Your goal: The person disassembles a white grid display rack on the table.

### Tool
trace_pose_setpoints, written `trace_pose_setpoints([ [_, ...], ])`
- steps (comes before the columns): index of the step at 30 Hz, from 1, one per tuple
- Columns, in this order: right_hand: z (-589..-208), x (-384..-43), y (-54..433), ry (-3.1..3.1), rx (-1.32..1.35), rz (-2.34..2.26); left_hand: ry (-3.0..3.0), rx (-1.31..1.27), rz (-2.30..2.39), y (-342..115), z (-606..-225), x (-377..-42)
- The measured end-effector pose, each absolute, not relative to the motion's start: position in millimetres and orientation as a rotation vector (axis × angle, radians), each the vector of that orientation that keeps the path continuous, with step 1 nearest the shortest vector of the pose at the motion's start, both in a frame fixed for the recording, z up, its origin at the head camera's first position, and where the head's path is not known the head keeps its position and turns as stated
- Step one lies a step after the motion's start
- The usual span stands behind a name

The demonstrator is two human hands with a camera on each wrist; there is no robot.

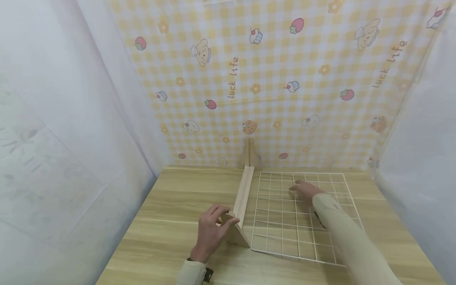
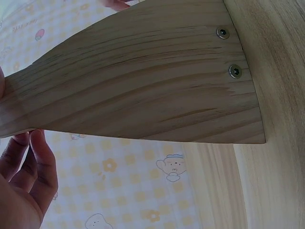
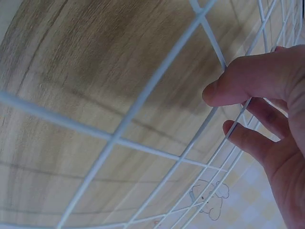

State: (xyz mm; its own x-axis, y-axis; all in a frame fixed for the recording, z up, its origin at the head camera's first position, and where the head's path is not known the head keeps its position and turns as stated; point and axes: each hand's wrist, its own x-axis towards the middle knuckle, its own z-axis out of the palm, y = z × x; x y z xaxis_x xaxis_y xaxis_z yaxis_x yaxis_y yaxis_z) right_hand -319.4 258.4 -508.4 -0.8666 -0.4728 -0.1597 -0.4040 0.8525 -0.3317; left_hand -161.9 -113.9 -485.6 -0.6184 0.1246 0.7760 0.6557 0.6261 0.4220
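Observation:
A wooden frame stands on the table, with a flat end panel (image 2: 143, 81) that narrows toward its top and two long rails (image 1: 244, 196) running back from it. My left hand (image 1: 212, 227) pinches the narrow top of this near panel between thumb and fingers. Two bolt heads (image 2: 235, 71) show near the panel's wide base. To the right lies a white wire grid (image 1: 282, 221), its near left corner by the panel's foot. Toward the grid's far half, my right hand (image 1: 307, 190) holds its wires, thumb and fingers (image 3: 248, 140) among them.
The frame's far end panel (image 1: 247, 152) rises close to the back wall cloth (image 1: 256, 87), which has a yellow check print. White sheets (image 1: 71, 158) hang at both sides. Wood-grain tabletop (image 1: 171, 206) stretches left of the frame.

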Motion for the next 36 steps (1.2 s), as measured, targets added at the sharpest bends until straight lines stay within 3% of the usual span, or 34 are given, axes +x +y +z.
trace_pose_setpoints([
  [17,-531,-336,265,2.907,-0.701,-0.239,-2.090,-0.619,-0.910,-111,-483,-164],
  [36,-535,-327,259,3.005,-0.716,-0.151,-2.102,-0.607,-0.914,-111,-486,-161],
])
